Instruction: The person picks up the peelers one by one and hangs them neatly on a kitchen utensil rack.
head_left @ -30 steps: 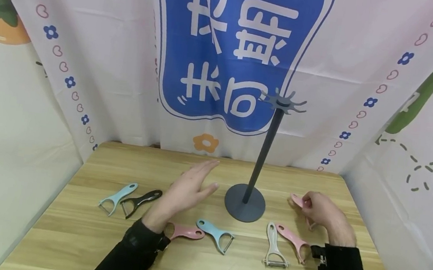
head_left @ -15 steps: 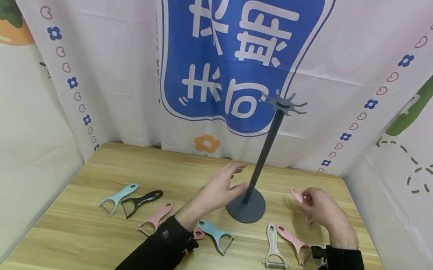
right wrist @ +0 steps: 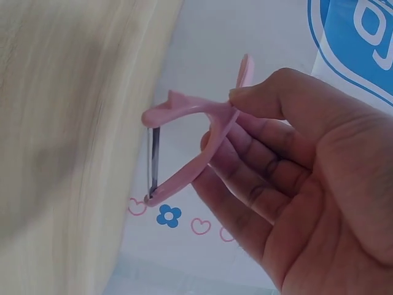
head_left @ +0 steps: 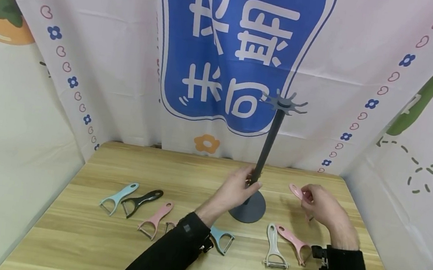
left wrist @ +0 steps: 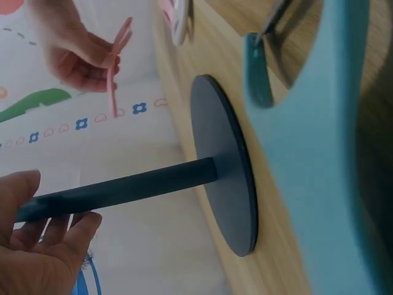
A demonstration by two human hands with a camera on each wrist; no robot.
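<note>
A dark grey stand with a round base (head_left: pixel 247 211), a thin pole (left wrist: pixel 135 187) and a hooked top (head_left: pixel 284 102) stands upright on the table. My left hand (head_left: pixel 235 189) has its thumb and fingers around the lower pole, just above the base. To the right, my right hand (head_left: pixel 323 208) pinches a pink peeler (right wrist: pixel 193 144) between thumb and fingers. Its handle end points up and its metal blade faces the tabletop in the right wrist view. Near the right wrist lie a white peeler (head_left: pixel 274 246) and another pink peeler (head_left: pixel 293 242).
At left lie a light blue peeler (head_left: pixel 118 197), a black peeler (head_left: pixel 142 201) and a pink peeler (head_left: pixel 157 219). Another blue peeler (head_left: pixel 222 238) lies partly under my left sleeve, and one more pink peeler is mostly hidden there. Printed curtains (head_left: pixel 129 55) enclose the wooden table (head_left: pixel 83 235).
My left hand has moved right from over the table to the stand's pole, its fingers now around it. My right hand has risen slightly with the pink peeler.
</note>
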